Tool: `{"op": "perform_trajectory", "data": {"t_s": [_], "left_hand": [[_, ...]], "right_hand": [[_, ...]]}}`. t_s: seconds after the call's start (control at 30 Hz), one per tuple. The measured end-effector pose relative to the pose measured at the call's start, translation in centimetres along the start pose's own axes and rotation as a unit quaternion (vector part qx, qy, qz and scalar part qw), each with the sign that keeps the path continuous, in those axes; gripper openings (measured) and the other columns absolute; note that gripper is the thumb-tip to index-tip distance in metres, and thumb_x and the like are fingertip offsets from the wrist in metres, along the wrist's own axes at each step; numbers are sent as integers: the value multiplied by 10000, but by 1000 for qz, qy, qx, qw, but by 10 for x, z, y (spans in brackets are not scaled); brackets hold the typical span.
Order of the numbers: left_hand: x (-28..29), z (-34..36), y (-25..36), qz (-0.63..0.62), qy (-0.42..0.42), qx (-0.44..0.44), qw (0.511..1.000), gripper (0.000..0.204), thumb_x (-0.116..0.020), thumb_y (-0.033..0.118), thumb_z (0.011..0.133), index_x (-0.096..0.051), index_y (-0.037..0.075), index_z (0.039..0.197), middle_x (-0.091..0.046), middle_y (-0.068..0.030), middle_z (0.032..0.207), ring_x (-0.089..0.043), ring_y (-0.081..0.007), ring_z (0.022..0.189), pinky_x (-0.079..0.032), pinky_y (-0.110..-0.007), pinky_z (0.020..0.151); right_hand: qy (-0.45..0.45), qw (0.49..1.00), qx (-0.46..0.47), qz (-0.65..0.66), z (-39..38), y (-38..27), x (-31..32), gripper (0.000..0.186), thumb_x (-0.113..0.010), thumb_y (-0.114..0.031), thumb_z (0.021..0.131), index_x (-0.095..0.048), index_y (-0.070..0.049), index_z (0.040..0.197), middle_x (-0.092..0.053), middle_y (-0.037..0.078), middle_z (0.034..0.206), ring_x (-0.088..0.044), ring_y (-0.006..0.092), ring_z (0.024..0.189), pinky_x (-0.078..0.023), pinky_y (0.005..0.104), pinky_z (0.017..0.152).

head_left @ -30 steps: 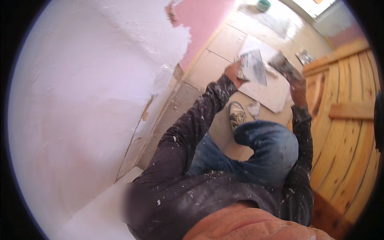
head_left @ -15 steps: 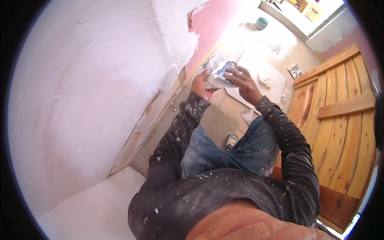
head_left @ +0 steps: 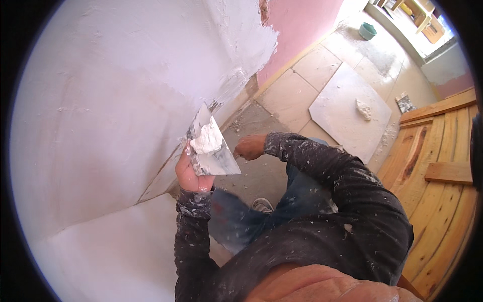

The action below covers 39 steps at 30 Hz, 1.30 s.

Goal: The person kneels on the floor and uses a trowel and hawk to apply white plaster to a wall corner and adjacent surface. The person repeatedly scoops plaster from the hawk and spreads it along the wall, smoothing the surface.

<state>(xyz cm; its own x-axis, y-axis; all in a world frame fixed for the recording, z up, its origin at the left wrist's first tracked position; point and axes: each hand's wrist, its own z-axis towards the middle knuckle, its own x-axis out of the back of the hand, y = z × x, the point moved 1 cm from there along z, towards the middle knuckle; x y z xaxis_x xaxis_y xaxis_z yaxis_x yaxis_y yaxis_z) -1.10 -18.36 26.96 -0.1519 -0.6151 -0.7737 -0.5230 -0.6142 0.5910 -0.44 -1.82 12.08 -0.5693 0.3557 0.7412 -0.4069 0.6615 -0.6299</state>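
Wall: white-coated, at ten o'clock point(head_left: 115, 100).
Left hand point(head_left: 192, 175): at eight o'clock, fingers gripping the metal blade point(head_left: 227, 165).
Putty point(head_left: 207, 139): a white lump on that blade, toward nine o'clock, close by the wall.
Right hand point(head_left: 250, 147): near centre, fingers curled; whether they hold anything, I cannot tell.
Slab point(head_left: 334, 108): pale, flat on the floor, two o'clock.
Bowl point(head_left: 367, 32): green, between one and two.
Wooden panel point(head_left: 438, 196): toward four.

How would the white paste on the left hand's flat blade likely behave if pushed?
The white paste would likely spread rather than run, since it stands in a lumpy mound. It probably clings somewhat, given how smeared the flat blade looks. Pushed far, it might drop off, as the blade's edge shows no lip.
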Motion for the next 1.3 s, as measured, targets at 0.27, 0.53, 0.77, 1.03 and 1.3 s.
{"op": "perform_trajectory", "data": {"t_s": [0.27,0.53,0.77,1.03,1.3], "left_hand": [[14,25,-12,-51,-28,-31,998,398,-425,265,944,-442,20,1258,-524,-123,1238,-510,-258,1123,-403,-433,961],[46,53,-60,-134,-62,21,989,384,-467,246,927,-467,25,1241,-548,-116,1213,-539,-267,1093,-433,-422,943],[62,52,-64,-125,-39,34,991,424,-448,250,933,-423,14,1283,-515,-121,1256,-505,-270,1147,-398,-432,985],[54,49,-56,-134,-37,19,990,420,-416,275,945,-423,34,1289,-513,-111,1256,-500,-269,1137,-390,-434,982],[44,44,-56,-143,-56,15,988,413,-412,283,950,-431,36,1281,-524,-107,1243,-513,-261,1119,-410,-431,961]], "right_hand": [[180,961,-197,-67,-46,27,45,222,-568,-207,738,-642,0,771,-607,225,688,-596,393,655,-481,467,654],[724,640,-46,253,-140,30,166,292,-591,-190,855,-580,70,986,-629,108,781,-615,158,622,-536,275,596],[851,427,207,224,-98,57,222,281,-595,-197,886,-547,64,977,-630,134,823,-642,214,687,-563,351,640],[848,435,179,243,-76,71,210,139,-535,-95,898,-547,-2,1000,-608,100,803,-550,141,545,-463,281,494],[767,490,50,410,-86,53,121,197,-514,-109,905,-616,54,946,-631,124,804,-555,139,567,-487,265,532]]}}
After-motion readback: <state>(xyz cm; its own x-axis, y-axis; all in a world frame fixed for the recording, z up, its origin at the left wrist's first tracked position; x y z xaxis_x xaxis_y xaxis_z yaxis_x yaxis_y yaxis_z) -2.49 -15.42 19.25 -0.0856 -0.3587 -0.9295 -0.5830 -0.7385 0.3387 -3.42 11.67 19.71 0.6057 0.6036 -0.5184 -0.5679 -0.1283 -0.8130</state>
